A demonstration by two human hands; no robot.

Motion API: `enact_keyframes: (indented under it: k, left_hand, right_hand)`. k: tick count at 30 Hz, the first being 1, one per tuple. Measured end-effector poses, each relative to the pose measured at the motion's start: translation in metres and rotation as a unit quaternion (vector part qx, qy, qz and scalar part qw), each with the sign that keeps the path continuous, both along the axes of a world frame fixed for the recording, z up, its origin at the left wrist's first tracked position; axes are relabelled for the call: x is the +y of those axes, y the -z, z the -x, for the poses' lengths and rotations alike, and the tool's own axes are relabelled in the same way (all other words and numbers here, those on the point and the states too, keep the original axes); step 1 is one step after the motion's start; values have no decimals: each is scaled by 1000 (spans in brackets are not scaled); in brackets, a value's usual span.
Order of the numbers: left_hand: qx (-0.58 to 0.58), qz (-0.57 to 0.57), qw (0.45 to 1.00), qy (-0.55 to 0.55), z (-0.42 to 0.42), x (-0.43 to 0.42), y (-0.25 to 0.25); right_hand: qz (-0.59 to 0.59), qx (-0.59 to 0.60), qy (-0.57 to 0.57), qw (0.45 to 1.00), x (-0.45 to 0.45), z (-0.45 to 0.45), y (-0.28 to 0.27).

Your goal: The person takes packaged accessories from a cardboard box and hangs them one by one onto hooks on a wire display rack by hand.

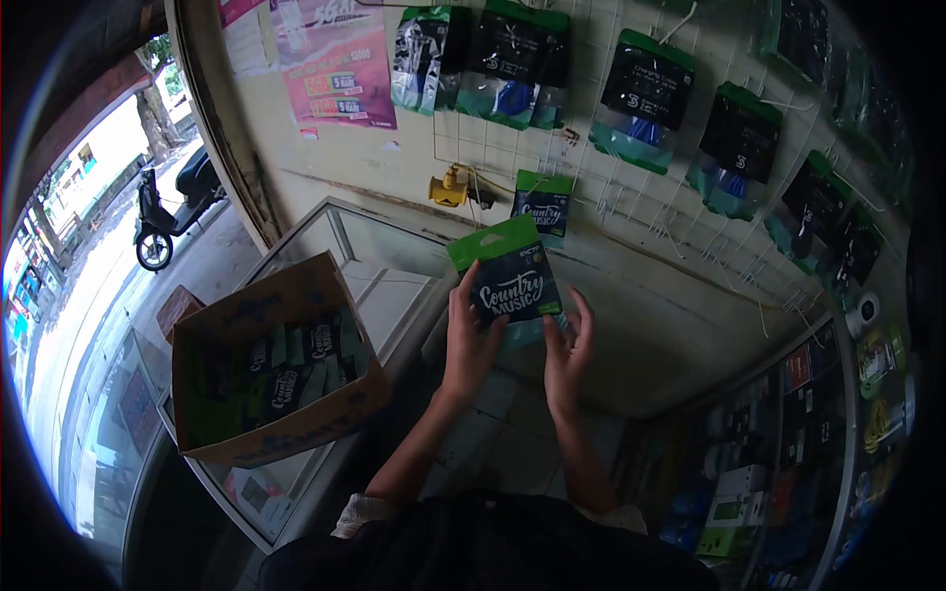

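Observation:
Between my two hands is a green and black "Country Music" packet (pixel 512 284), a flat hanging pouch with a slot cut in its green top. My left hand (pixel 471 330) grips its left edge, fingers behind and thumb on the front. On the lower right edge, my right hand (pixel 570 350) closes with its thumb in front. Just behind the packet, a similar pouch (pixel 544 202) hangs on the wall rack. To the left, an open cardboard box (pixel 286 438) holds several more such packets (pixel 286 384).
The box rests on a glass display counter (pixel 394 281). A wire rack (pixel 611 212) on the wall carries several black and green pouches (pixel 645 98). Shelves of goods (pixel 739 502) stand at the lower right. Outside, a scooter (pixel 177 202) is parked.

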State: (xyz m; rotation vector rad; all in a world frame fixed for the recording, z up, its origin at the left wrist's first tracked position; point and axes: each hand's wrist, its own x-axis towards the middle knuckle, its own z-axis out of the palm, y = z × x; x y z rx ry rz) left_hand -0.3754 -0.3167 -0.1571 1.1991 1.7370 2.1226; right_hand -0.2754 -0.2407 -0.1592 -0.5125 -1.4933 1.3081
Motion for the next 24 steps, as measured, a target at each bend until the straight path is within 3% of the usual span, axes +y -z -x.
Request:
enact_keyframes:
  k: [2,5,8,16,24]
  left_hand:
    - [-6,-13,1000,16,6,16,11]
    - [-15,-33,999,27,18,34,17]
    - [-62,-74,994,46,30,48,21]
    - [91,32,995,1,70,76,31]
    - [124,29,991,-48,69,97,23]
  right_hand:
    - [18,-13,-22,1000,18,2,10]
    - [-73,0,-52,996,44,15,31]
    - [-63,-13,-79,995,54,22,21]
    - [-62,-44,-76,994,88,49,47]
    - [-87,-97,-57,990,103,50,35]
